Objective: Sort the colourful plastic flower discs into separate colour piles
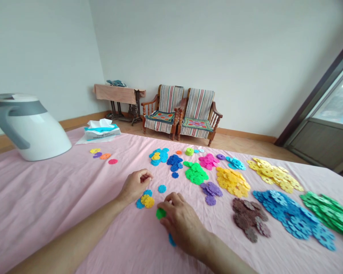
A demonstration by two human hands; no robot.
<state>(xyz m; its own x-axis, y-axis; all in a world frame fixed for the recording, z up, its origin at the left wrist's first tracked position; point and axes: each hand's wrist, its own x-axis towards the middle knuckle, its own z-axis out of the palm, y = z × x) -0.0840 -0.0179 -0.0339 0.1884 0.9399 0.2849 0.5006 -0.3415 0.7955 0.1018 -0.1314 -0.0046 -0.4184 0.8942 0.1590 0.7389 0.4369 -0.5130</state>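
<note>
My right hand (184,220) pinches a bright green snowflake disc (161,214) by its edge, low over the pink cloth. Part of a blue disc (172,239) shows beneath that hand. My left hand (135,186) is closed, its fingers curled inward; whatever they may hold is hidden. Between and just below the hands lies a small group of blue discs with yellow discs (147,200) on top. A single blue disc (162,188) lies flat between the two hands.
Sorted disc piles spread to the right: green (196,173), purple (211,190), yellow (233,182), brown (248,217) and large blue (295,215). On the left stand a white kettle-shaped jug (42,131) and a tissue pack (102,131). Two wooden chairs (198,110) are behind the table.
</note>
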